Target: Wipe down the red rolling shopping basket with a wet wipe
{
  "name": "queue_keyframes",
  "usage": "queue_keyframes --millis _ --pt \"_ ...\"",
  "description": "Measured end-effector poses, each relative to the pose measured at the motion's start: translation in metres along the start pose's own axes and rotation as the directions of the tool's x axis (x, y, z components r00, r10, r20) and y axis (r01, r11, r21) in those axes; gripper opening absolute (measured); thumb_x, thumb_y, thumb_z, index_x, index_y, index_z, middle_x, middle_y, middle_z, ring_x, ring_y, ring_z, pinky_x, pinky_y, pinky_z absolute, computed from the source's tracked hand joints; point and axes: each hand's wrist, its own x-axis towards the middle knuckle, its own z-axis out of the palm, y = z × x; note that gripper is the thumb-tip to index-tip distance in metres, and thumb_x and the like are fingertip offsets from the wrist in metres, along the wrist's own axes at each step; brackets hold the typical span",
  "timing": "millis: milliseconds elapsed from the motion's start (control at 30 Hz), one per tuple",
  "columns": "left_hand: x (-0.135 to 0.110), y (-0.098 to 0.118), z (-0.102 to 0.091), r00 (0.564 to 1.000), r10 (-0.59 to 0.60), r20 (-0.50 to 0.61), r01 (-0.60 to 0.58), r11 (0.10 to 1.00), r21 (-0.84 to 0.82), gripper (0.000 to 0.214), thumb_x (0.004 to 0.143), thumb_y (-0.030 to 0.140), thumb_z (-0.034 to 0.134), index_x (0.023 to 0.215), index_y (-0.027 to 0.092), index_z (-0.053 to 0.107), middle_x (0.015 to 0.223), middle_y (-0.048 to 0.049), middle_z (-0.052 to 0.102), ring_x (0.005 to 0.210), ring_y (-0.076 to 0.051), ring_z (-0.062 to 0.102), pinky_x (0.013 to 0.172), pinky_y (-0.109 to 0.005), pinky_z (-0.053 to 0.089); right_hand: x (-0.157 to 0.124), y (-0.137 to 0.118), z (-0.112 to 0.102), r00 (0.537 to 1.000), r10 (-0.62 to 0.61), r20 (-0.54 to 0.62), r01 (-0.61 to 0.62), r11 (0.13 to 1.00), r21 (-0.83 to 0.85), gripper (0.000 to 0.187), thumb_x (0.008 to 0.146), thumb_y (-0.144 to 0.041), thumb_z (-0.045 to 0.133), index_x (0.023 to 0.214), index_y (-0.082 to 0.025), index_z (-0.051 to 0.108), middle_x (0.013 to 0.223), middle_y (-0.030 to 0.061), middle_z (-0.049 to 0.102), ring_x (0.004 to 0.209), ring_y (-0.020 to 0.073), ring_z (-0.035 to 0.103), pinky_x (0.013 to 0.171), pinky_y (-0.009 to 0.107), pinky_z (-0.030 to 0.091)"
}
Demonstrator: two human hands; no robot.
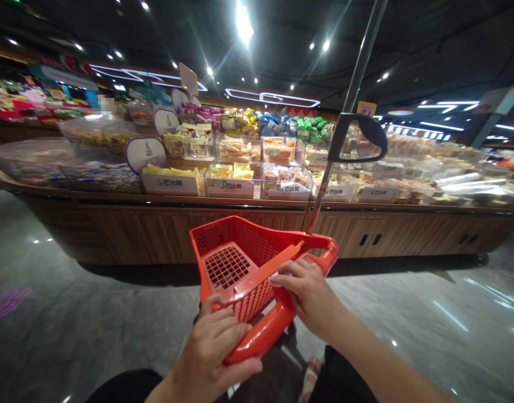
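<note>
At the far left, a purple light spot (7,303) lies on the polished grey floor (93,330). Further right, the left hand (213,352) has its fingers (223,327) curled closed around the lower red bar of the single red plastic shopping basket (240,268). The basket sits between the two hands, low in the view. Its long axis runs from that bar forward and up toward the display, and its mesh floor tilts toward the camera.

The right hand (309,294) rests on a flat red strip (267,268) across the basket, its fingers (288,274) half-curled; how firmly they grip, I cannot tell. Below it shows one sandalled foot (311,380) (blurred, so only roughly made out). One metal pole (339,140) rises up and right from the basket's far corner, with one black loop handle (360,137) on it, and it crosses in front of part of the display.

Beyond the floor, well apart from the hands, stands a long wooden display counter (156,226), with five white-labelled clear bins (229,187) along its front.
</note>
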Motion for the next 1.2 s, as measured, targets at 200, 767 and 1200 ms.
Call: queue_keyframes --millis 200,767,1200 --pt "-0.009 -0.018 -0.022 0.983 0.138 0.118 -0.154 0.979 0.135 0.033 0.075 0.049 0.064 0.093 0.022 0.063 0.076 -0.0010 0.068 0.074 -0.017 0.064 0.102 -0.045 0.034 -0.002 0.032 -0.004 0.988 0.123 -0.089 -0.131 0.987 -0.091 0.036 0.080 0.000 0.052 0.099 -0.026 0.068 0.102 0.0019 0.067 0.091 0.0195 0.054 0.076 0.035 0.035" --pt "0.009 0.041 -0.004 0.999 -0.030 0.035 0.007 0.847 0.531 0.032 0.082 0.030 0.053 0.110 0.017 0.060 0.106 -0.0051 0.071 0.089 -0.020 0.066 0.100 -0.043 0.027 -0.028 -0.052 0.026 0.980 0.058 -0.190 -0.047 0.997 0.060 0.039 0.078 -0.007 0.052 0.112 -0.024 0.061 0.108 0.0042 0.063 0.089 0.0237 0.050 0.077 0.040 0.035" --pt "0.003 0.020 -0.018 0.983 0.177 0.041 -0.169 0.801 0.574 0.026 0.090 0.027 0.048 0.107 0.014 0.062 0.099 -0.0043 0.073 0.081 -0.017 0.068 0.081 -0.035 0.039 -0.046 0.005 0.022 0.893 0.246 -0.377 -0.259 0.966 0.015 0.050 0.074 0.005 0.042 0.110 -0.023 0.062 0.109 0.0071 0.060 0.097 0.0263 0.050 0.080 0.042 0.036"
